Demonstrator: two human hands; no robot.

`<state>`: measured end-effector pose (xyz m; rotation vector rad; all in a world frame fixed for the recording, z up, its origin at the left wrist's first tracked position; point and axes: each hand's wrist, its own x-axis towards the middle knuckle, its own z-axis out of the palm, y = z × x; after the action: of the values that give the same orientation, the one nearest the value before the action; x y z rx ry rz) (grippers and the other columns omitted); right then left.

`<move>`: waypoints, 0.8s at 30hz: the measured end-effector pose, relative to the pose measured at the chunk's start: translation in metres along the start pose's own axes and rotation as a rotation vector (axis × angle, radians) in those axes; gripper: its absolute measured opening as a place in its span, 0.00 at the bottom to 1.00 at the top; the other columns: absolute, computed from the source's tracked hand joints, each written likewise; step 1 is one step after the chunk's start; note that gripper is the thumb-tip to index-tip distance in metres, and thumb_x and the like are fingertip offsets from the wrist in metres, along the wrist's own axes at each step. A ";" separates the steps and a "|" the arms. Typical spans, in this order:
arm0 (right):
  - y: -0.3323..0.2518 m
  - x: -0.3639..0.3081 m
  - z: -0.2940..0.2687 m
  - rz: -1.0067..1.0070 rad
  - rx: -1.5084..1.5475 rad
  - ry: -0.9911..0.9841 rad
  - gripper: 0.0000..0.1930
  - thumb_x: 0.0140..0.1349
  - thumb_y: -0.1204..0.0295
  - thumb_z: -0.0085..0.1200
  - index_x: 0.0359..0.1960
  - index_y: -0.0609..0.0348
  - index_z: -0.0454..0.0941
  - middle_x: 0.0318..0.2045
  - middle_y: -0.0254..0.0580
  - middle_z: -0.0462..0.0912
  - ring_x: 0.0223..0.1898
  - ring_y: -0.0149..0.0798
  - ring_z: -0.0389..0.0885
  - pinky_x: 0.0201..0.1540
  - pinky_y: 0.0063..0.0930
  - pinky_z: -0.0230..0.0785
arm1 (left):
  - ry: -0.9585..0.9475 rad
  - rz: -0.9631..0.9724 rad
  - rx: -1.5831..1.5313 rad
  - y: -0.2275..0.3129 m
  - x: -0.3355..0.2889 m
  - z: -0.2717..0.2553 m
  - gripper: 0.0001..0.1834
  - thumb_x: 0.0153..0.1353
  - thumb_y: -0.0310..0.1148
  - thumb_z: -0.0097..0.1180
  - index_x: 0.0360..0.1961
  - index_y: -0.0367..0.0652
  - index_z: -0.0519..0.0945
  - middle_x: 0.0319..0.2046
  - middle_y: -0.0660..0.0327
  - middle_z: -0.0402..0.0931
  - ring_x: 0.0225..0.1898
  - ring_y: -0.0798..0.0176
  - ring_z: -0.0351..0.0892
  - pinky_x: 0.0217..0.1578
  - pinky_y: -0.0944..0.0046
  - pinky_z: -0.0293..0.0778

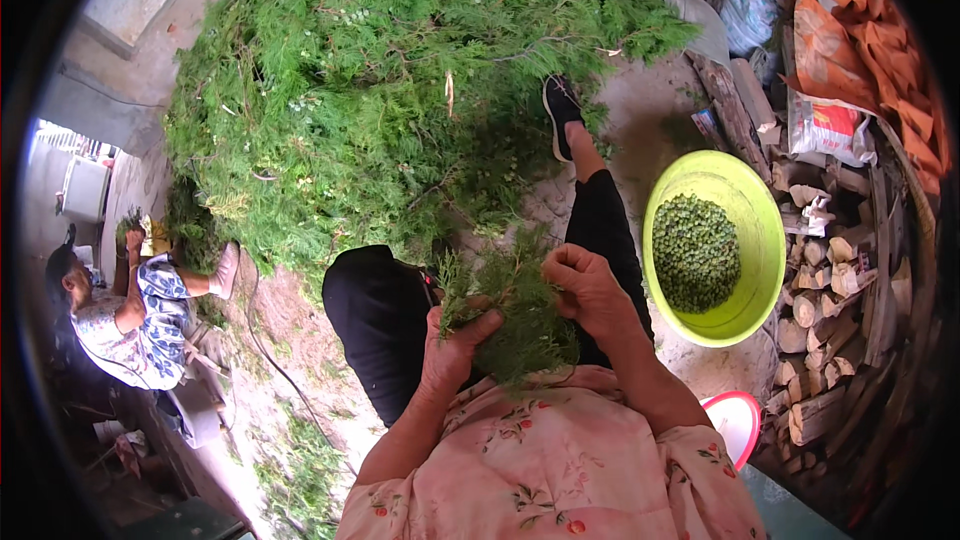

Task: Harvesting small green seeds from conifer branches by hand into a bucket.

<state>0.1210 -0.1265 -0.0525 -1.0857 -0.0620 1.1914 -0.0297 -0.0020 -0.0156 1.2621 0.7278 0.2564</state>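
Observation:
Over my lap is a leafy evergreen sprig (520, 325), with flat, feathery green foliage like a cypress or arborvitae. My left hand (455, 348) is closed round its left side, thumb laid across the stems. At the sprig's right edge, my right hand (598, 295) is closed, thumb and fingers pinched together; what lies between the fingertips is too small to make out. To the right stands a yellow-green basin (762, 240). Small round green cones or berries (697, 252) form a heap inside it.
A large pile of cut evergreen branches (370, 90) spreads ahead. Split firewood (815, 310) is stacked at right, below an orange sheet (870, 40). Beside my right elbow sits a pink-rimmed white container (738, 425). Another person (125, 325) sits at left, near a cable (265, 340).

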 end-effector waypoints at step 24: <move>0.036 0.001 0.036 -0.716 -0.866 0.401 0.08 0.49 0.79 0.51 0.32 0.63 0.74 0.19 0.43 0.75 0.19 0.36 0.74 0.23 0.29 0.65 | 0.025 0.073 0.125 -0.003 0.003 0.005 0.11 0.50 0.30 0.58 0.34 0.36 0.79 0.27 0.65 0.77 0.28 0.73 0.72 0.32 0.71 0.68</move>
<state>0.0765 -0.1043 -0.0593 -1.8282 -0.6454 0.2467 -0.0246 -0.0046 -0.0186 1.4086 0.7287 0.2899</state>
